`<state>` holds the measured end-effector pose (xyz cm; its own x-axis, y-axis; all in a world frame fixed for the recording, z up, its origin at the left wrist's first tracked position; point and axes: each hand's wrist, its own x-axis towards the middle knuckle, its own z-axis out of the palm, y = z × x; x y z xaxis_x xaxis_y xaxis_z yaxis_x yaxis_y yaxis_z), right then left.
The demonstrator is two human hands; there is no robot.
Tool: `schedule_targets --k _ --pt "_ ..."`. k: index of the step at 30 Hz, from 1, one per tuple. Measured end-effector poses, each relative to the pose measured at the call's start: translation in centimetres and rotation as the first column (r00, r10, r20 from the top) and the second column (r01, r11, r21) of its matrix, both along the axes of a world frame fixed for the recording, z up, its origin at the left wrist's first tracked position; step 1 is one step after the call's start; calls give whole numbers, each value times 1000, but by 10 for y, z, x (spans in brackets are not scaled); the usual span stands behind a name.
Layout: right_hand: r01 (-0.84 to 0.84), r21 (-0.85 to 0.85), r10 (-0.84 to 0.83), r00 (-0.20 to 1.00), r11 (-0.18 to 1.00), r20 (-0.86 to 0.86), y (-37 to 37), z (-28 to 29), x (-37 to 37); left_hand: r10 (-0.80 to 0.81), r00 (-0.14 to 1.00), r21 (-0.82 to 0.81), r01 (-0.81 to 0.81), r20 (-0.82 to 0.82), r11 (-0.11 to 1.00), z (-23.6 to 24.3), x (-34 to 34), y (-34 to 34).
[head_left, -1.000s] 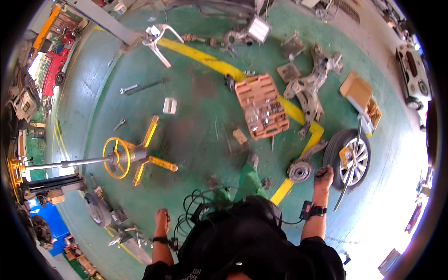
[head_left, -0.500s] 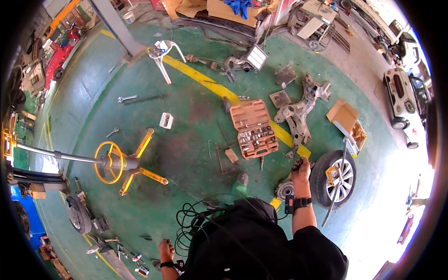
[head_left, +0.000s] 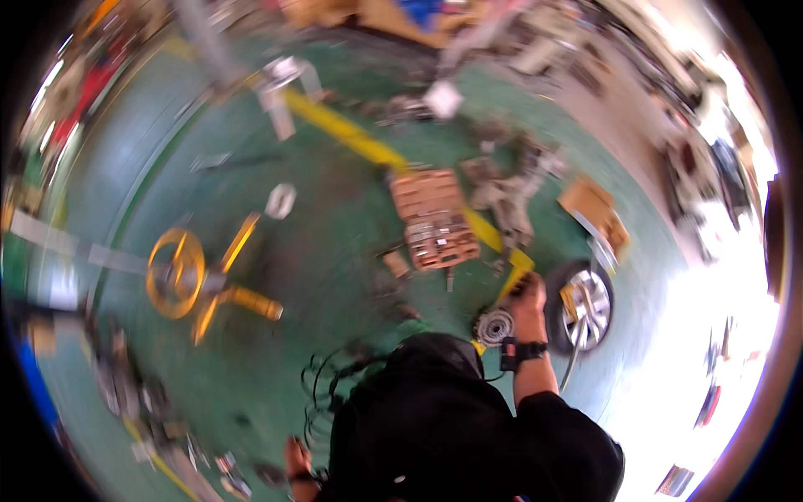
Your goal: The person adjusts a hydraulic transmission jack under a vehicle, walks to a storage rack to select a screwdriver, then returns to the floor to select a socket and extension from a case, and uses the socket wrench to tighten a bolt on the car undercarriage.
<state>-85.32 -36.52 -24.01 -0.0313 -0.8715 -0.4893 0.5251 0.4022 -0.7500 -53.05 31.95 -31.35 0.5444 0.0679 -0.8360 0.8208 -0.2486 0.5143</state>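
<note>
The view is smeared by motion. At the right, my right hand (head_left: 527, 299) reaches forward with its fingers curled in; what they hold, if anything, does not show. Just below and left of it lies a round ribbed metal part (head_left: 493, 327) on the floor. A wheel with a black tyre and silver rim (head_left: 595, 316) lies to its right, with a long bar across it. My left hand (head_left: 296, 458) hangs low by my side, near a loop of black cables (head_left: 318, 393). Its fingers are too blurred to read. Ahead sits an opened orange-brown socket case (head_left: 428, 197).
A yellow wheeled stand with splayed legs (head_left: 238, 299) is at the left. Beyond the socket case lie a metal subframe (head_left: 512, 205) and an open cardboard box (head_left: 588, 201). Farther off stand a white stool (head_left: 280, 75) and a grey post (head_left: 205, 42). Loose parts lie at lower left.
The whole scene has shifted left and blurred as my head moved. My right hand stays forward, now appearing nearer the round metal part. My left hand remains low.
</note>
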Motion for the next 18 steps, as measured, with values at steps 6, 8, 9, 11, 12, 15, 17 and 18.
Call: schedule_targets --k 6,8,9,11,12,15,17,18 --pt "-57 199 70 996 978 -60 -30 -21 9 -471 842 323 384 261 865 27 -19 -7" --pt "-311 42 311 918 950 -245 -60 -65 11 241 967 159 -227 -79 961 37 -26 -16" --pt "-384 26 377 888 923 -265 -80 -77 23 321 944 176 -303 -79 936 39 -51 -13" --pt "-500 11 480 825 866 -300 -110 -89 60 459 885 217 -435 -75 874 44 -102 -17" --pt "-538 14 515 798 843 -312 -117 -88 82 549 829 207 -521 -110 828 44 -130 -13" --pt "-633 78 637 756 770 -154 -96 -49 171 707 684 278 -654 -183 704 42 -224 -17" --pt "-717 146 729 682 682 -58 -68 -18 245 838 501 273 -793 -215 544 41 -276 -21" --pt "-745 187 762 647 640 -29 -44 0 280 881 410 269 -844 -235 464 40 -303 -22"
